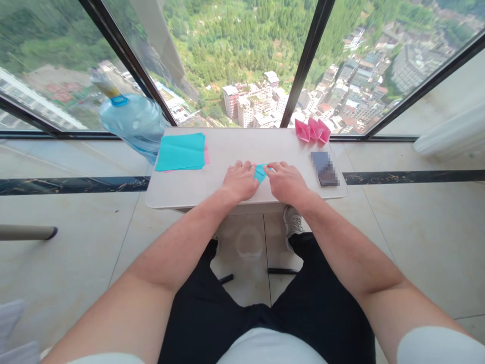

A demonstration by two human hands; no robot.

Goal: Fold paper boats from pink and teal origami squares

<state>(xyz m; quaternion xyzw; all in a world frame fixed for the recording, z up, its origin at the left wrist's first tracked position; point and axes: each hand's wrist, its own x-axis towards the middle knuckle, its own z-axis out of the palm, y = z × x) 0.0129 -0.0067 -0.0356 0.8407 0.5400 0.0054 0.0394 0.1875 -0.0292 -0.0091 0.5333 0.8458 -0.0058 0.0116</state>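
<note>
A small piece of blue folded paper (pixel 260 174) lies on the white table (pixel 231 141), close to its near edge. My left hand (pixel 240 181) rests on the table with its fingers curled and grips the paper's left side. From the other side, my right hand (pixel 286 183) pinches the upper right part of the paper, index finger stretched along it. Both hands cover the paper's ends, so its full shape is hidden.
Blue paper sheets (pixel 181 151) with pink ones beneath lie at the table's left. Pink folded paper shapes (pixel 312 131) stand at the back right, behind a phone (pixel 324 168). A large water bottle (pixel 132 121) stands left of the table, by the windows.
</note>
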